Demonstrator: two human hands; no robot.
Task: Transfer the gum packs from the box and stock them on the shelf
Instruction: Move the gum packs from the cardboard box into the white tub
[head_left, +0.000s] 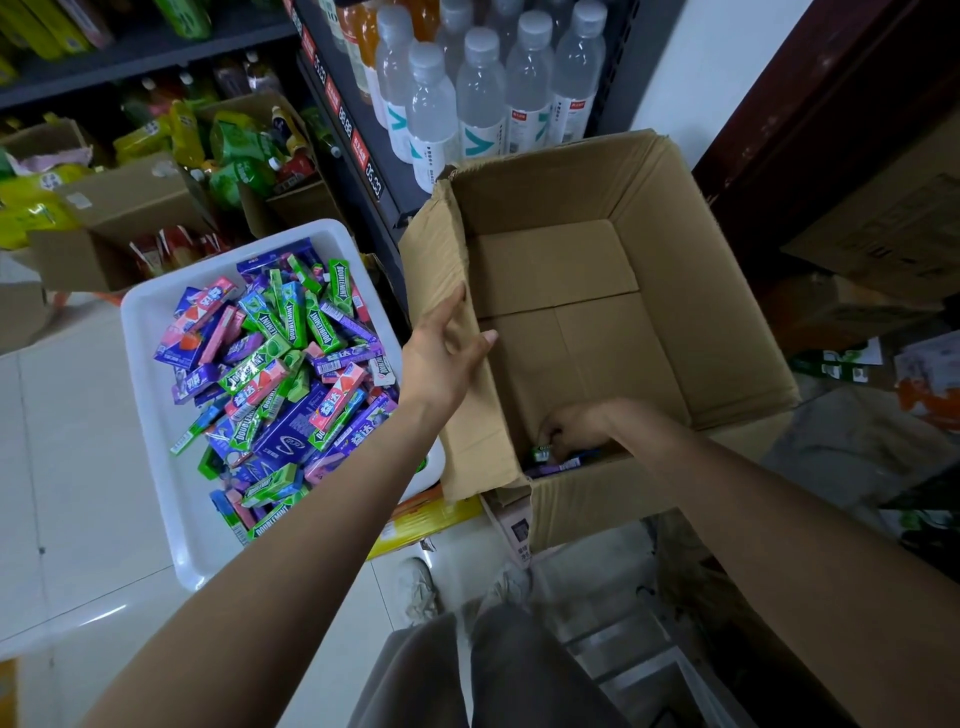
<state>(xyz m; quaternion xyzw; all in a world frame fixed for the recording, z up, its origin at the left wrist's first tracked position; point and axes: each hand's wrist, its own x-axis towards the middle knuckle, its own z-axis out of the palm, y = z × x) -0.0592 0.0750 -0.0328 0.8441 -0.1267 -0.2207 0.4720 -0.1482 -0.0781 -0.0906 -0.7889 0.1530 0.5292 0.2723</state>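
The left arm is reaching forward and up across the middle of the view, and the left hand (445, 347) is gripping the left flap of the cardboard box (649, 249), with the fingers lying along the outer face of the flap and the thumb hooking over its edge onto the inner face. The right arm is stretching in from the lower right and dipping down into the near corner of the box, where the right hand (574, 423) is curling its fingers down onto the last gum packs (553, 460) lying on the box floor against the near wall; whether it is actually holding one or only touching them cannot be told, since the corner is dark and the hand is covering them. The rest of the box floor is showing bare cardboard. To the left of the box, just beside its held flap and under the left forearm, a white tub (156, 431) is sitting heaped with green, purple, pink and blue gum packs lying in all directions. Behind the box, water bottles (480, 98) are standing in rows on a dark shelf (358, 171).
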